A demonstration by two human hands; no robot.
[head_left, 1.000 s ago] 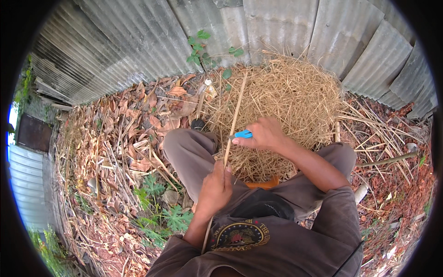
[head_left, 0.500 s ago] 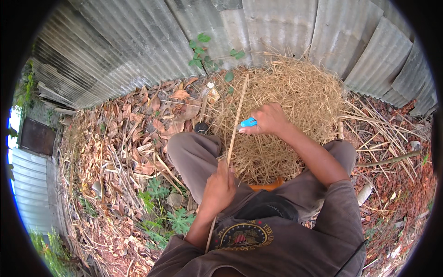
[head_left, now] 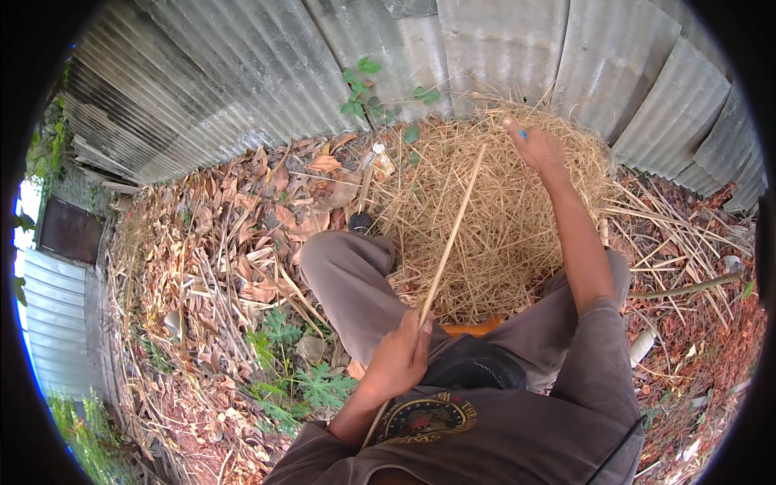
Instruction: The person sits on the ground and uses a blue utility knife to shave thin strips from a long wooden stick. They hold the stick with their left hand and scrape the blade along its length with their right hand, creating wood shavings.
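My left hand (head_left: 398,356) is closed around a long, thin, pale bamboo strip (head_left: 455,238) in front of my belly. From that fist the strip slants up and to the right over the straw, and its lower end runs back beneath my left forearm. Farther out, my right hand (head_left: 537,149) grips a small blue cutter knife (head_left: 523,135). Only a bit of its blue handle shows; the rest is hidden by the fingers. The knife is apart from the strip, up beyond its far tip.
A large heap of straw-like shavings (head_left: 517,218) lies between my bent legs. Behind it stands a corrugated metal fence (head_left: 501,48). Dry leaves (head_left: 234,234) cover the ground at left, long loose strips (head_left: 671,226) at right. An orange object (head_left: 477,326) shows near my lap.
My right hand with the knife has swung up and away from the strip, over the far side of the heap. The strip's far end has tilted to the right; my left hand still grips it.
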